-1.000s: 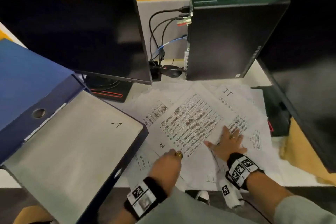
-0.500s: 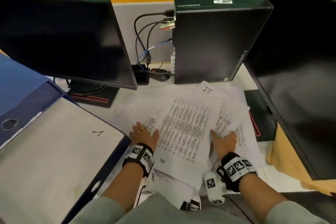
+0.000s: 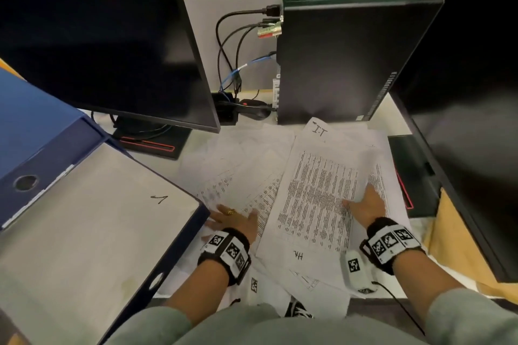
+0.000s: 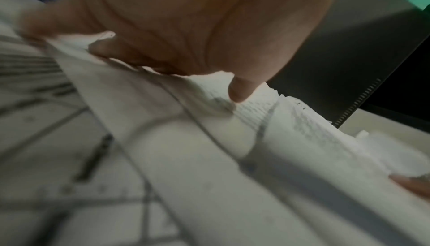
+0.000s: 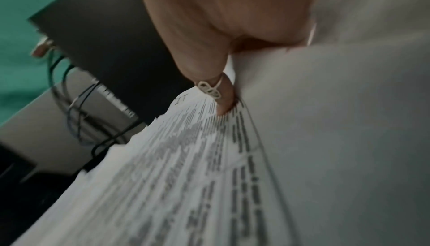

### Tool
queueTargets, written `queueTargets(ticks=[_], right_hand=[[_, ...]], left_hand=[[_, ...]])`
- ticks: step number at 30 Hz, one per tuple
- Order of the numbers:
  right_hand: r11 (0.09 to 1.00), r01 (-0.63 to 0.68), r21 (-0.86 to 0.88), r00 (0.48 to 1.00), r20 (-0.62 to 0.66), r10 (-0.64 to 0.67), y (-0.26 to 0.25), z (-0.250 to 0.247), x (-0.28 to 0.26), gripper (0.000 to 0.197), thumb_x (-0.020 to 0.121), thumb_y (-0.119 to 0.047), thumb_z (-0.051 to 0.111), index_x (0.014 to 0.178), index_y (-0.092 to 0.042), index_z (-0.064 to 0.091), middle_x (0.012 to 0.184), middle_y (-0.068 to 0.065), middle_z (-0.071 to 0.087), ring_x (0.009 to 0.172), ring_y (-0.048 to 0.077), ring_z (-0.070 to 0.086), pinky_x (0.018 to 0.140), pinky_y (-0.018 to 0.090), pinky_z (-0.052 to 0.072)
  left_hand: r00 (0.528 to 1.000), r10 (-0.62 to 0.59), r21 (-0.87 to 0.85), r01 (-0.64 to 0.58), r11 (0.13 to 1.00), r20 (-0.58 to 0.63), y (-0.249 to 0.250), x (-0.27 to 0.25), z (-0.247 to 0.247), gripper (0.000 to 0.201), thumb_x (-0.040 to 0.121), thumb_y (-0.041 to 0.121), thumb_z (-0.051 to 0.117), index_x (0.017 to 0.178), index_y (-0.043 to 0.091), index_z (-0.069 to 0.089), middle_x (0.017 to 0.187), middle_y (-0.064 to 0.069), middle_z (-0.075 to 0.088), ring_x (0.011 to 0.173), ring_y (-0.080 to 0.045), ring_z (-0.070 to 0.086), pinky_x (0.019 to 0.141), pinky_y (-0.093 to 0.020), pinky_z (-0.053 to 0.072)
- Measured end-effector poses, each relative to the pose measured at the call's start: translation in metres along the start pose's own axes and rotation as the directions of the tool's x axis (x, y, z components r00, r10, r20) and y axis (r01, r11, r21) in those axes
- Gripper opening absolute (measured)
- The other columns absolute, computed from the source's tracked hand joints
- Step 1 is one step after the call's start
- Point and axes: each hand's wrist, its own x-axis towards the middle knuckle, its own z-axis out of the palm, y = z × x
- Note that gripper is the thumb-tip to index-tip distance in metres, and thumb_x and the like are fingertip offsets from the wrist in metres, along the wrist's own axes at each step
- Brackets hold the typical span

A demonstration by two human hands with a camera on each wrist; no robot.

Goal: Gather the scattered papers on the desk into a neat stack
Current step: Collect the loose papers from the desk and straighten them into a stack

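Papers (image 3: 280, 176): a loose, overlapping spread of printed sheets on the desk (image 3: 392, 112), fanned from about 9 o'clock to 3 o'clock around its middle, with some sheets hanging over the near edge at 6 o'clock.
Top sheet (image 3: 316, 199): densely printed, tilted toward 1 o'clock, lying over the others at the centre; handwriting shows at its near end.
Left hand (image 3: 234, 218): at 7 o'clock of the pile, palm down, fingers spread and flat, pressing on the sheets beside the binder's edge; the left wrist view shows the fingertips (image 4: 239, 93) touching paper, curled round nothing.
Right hand (image 3: 364, 204): at 4 o'clock of the top sheet, its thumb on the printed face and its fingers tucked under the sheet's right edge, pinching it; the right wrist view shows a ringed finger (image 5: 221, 95) against the sheets.
Binder (image 3: 84, 232): large, blue, lying open at 8 o'clock, touching the pile's left border.
Monitors: one (image 3: 98, 50) at 11 o'clock, another (image 3: 476, 92) at 2 o'clock.
Computer case (image 3: 344, 59): black, upright at 12 o'clock, just beyond the far sheets, cables (image 3: 235, 45) at its left side.
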Motion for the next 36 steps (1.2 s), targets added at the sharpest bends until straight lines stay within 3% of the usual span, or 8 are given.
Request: queueTargets(ticks=[2, 6, 10, 14, 20, 24, 30, 36], right_hand=[[0.997, 0.066, -0.05, 0.998, 0.026, -0.065, -0.002, 0.005, 0.003, 0.057, 0.083, -0.009, 0.066, 0.131, 0.001, 0.037, 0.132, 0.022, 0.051, 0.121, 0.039, 0.049, 0.099, 0.045, 0.042], [0.989, 0.074, -0.126, 0.992, 0.108, -0.06, -0.005, 0.0, 0.011, 0.068, 0.079, -0.009, 0.071, 0.135, 0.003, 0.034, 0.135, 0.022, 0.047, 0.125, 0.039, 0.045, 0.102, 0.044, 0.038], [0.96, 0.128, -0.247, 0.992, 0.034, -0.123, -0.006, -0.007, 0.019, 0.079, 0.066, -0.02, 0.083, 0.128, 0.004, 0.04, 0.131, 0.022, 0.047, 0.126, 0.038, 0.04, 0.106, 0.047, 0.035], [0.986, 0.142, -0.087, 0.989, 0.054, -0.138, -0.016, 0.002, 0.012, 0.047, 0.082, -0.012, 0.068, 0.119, 0.006, 0.045, 0.121, 0.022, 0.056, 0.114, 0.037, 0.053, 0.09, 0.034, 0.043], [0.998, 0.048, -0.029, 0.974, 0.223, -0.041, -0.017, 0.0, 0.015, 0.065, 0.079, -0.038, 0.069, 0.126, 0.002, 0.048, 0.128, 0.018, 0.056, 0.12, 0.035, 0.051, 0.099, 0.039, 0.041], [0.989, -0.061, 0.133, 0.927, 0.375, 0.006, -0.002, -0.004, 0.024, 0.122, 0.038, -0.065, 0.082, 0.137, -0.007, 0.04, 0.141, 0.013, 0.048, 0.13, 0.032, 0.043, 0.11, 0.049, 0.032], [0.931, -0.132, 0.339, 0.906, 0.422, -0.025, -0.006, 0.005, 0.003, 0.085, 0.057, -0.022, 0.083, 0.132, -0.007, 0.046, 0.136, 0.012, 0.052, 0.13, 0.029, 0.043, 0.113, 0.049, 0.026], [0.926, -0.223, 0.303, 0.85, 0.526, 0.033, 0.0, -0.007, -0.001, 0.079, 0.052, -0.025, 0.084, 0.123, -0.005, 0.055, 0.126, 0.013, 0.061, 0.121, 0.031, 0.053, 0.11, 0.051, 0.032]], left_hand=[[0.985, 0.172, 0.032, -0.171, 0.985, -0.019, 0.008, 0.015, -0.001, 0.081, 0.092, 0.058, 0.03, 0.148, 0.015, -0.011, 0.154, -0.017, -0.02, 0.141, -0.04, -0.014, 0.112, -0.061, 0.005], [0.811, 0.578, 0.049, -0.576, 0.816, -0.091, 0.022, 0.029, -0.015, 0.064, 0.097, 0.036, 0.035, 0.148, 0.026, -0.002, 0.157, -0.005, -0.013, 0.145, -0.029, -0.009, 0.116, -0.052, 0.005], [0.901, 0.314, 0.021, -0.323, 0.946, -0.301, 0.008, 0.017, -0.019, 0.078, 0.093, 0.042, 0.041, 0.148, 0.016, -0.008, 0.154, -0.014, -0.019, 0.143, -0.033, -0.012, 0.116, -0.051, 0.008], [0.991, -0.003, -0.21, -0.026, 0.977, -0.137, -0.001, 0.001, -0.025, 0.09, 0.091, 0.055, 0.036, 0.145, 0.005, -0.016, 0.153, -0.016, -0.024, 0.142, -0.037, 0.012, 0.111, -0.055, 0.02], [0.958, 0.153, -0.197, -0.203, 0.959, -0.242, 0.008, 0.014, -0.018, 0.1, 0.081, 0.068, 0.042, 0.148, 0.011, -0.007, 0.152, -0.017, 0.019, 0.138, -0.033, 0.025, 0.112, -0.048, 0.026], [0.979, 0.064, -0.481, -0.152, 0.864, -0.194, 0.015, 0.015, -0.021, 0.108, 0.077, 0.066, 0.053, 0.147, 0.005, -0.003, 0.154, -0.019, 0.008, 0.139, -0.036, 0.023, 0.114, -0.043, 0.027], [0.987, 0.156, -0.367, -0.136, 0.92, 0.027, 0.022, 0.008, -0.02, 0.097, 0.065, 0.072, 0.061, 0.132, 0.003, 0.042, 0.135, -0.016, 0.048, 0.117, -0.031, 0.053, 0.095, -0.035, 0.049], [0.947, 0.32, -0.288, -0.297, 0.91, 0.036, 0.02, 0.013, -0.022, 0.076, 0.067, 0.061, 0.069, 0.123, 0.014, 0.051, 0.121, -0.006, 0.06, 0.11, -0.025, 0.057, 0.087, -0.03, 0.049]])
